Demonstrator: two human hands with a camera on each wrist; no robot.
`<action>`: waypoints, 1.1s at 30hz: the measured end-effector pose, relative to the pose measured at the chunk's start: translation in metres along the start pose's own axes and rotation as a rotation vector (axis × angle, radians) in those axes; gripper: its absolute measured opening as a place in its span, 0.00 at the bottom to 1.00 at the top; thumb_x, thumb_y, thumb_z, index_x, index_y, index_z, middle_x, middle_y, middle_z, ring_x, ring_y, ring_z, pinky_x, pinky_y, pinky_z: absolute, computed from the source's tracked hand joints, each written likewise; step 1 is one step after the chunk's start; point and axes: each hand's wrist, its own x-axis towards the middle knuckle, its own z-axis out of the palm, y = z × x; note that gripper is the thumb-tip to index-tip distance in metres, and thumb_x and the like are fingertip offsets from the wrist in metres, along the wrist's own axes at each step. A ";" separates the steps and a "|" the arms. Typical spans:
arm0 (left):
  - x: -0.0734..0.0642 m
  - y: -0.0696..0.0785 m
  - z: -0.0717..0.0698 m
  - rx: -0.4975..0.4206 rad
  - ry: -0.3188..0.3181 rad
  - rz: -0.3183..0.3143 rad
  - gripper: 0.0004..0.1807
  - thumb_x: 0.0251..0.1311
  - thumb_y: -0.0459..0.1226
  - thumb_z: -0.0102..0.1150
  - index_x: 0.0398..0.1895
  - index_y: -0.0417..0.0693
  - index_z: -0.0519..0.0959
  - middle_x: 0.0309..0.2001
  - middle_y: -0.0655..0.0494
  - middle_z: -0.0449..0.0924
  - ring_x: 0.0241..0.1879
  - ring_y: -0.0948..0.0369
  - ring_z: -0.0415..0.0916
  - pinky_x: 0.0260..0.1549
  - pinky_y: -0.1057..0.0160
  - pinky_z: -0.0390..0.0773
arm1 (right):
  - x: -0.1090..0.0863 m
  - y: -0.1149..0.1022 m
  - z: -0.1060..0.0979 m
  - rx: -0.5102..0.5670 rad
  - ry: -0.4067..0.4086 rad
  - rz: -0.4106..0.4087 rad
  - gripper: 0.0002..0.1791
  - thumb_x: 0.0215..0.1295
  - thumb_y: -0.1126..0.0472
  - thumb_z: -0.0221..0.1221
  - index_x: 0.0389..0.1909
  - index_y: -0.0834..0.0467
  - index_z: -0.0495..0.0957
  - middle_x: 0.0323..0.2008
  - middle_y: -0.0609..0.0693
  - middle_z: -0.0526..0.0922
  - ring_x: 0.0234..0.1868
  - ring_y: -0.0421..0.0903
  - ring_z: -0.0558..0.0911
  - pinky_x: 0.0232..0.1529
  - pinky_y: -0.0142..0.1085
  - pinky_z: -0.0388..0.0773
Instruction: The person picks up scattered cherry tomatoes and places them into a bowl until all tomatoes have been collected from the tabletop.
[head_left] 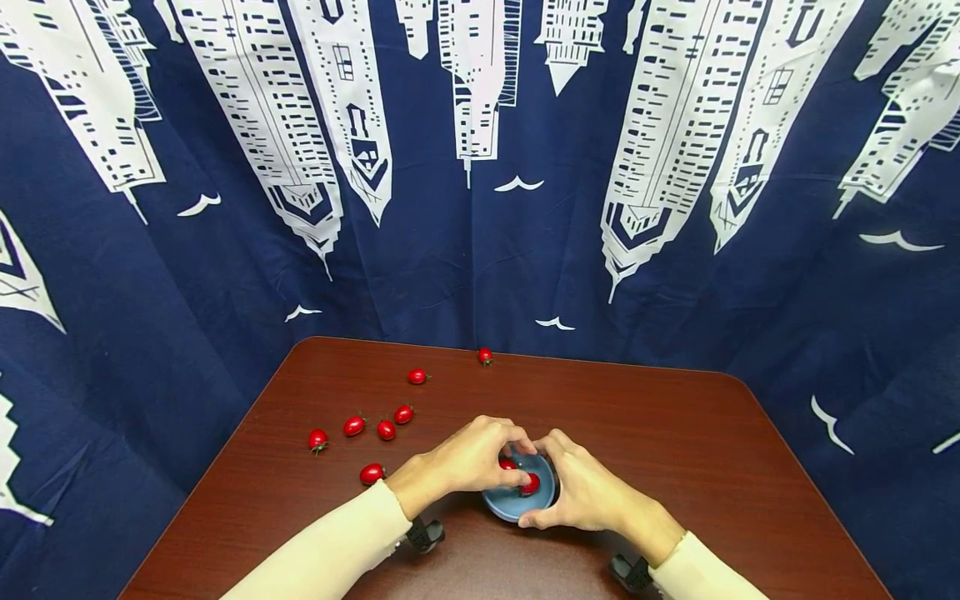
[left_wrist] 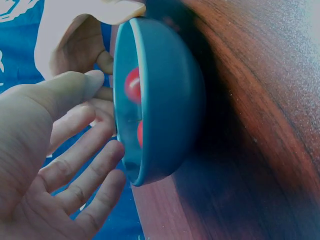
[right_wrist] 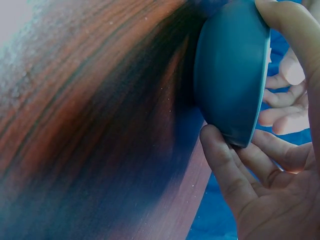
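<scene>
Right hand [head_left: 588, 490] grips the smooth, rounded blue bowl [right_wrist: 231, 75]; left hand [head_left: 477, 457], fingers relaxed, arches over glossy tomatoes [head_left: 532, 484].

Brown wood-grain table [head_left: 675, 442], far corners rounded. Blue bowl [head_left: 504, 507] on near part, around middle. Seven red tomatoes [head_left: 354, 426] lying directly on wood, all left of bowl, one close to far edge.
</scene>
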 end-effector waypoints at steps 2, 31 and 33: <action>-0.001 0.000 -0.002 0.005 0.014 0.004 0.20 0.68 0.45 0.86 0.60 0.54 0.94 0.55 0.58 0.95 0.51 0.58 0.92 0.51 0.73 0.87 | 0.000 0.000 0.001 -0.001 0.002 0.000 0.52 0.54 0.28 0.87 0.67 0.60 0.81 0.52 0.46 0.82 0.47 0.34 0.84 0.49 0.30 0.88; 0.020 -0.050 -0.023 -0.077 0.213 -0.117 0.23 0.72 0.43 0.81 0.66 0.47 0.90 0.60 0.44 0.92 0.54 0.47 0.93 0.58 0.52 0.91 | 0.000 -0.001 0.002 -0.038 0.028 -0.004 0.55 0.52 0.28 0.87 0.68 0.62 0.80 0.55 0.48 0.84 0.51 0.38 0.89 0.56 0.35 0.91; 0.023 -0.055 -0.025 -0.088 0.221 -0.138 0.23 0.72 0.43 0.81 0.66 0.46 0.89 0.60 0.42 0.92 0.55 0.45 0.93 0.59 0.49 0.92 | 0.000 -0.001 0.002 -0.034 0.024 -0.001 0.55 0.52 0.28 0.87 0.68 0.62 0.80 0.56 0.48 0.84 0.52 0.39 0.89 0.56 0.35 0.91</action>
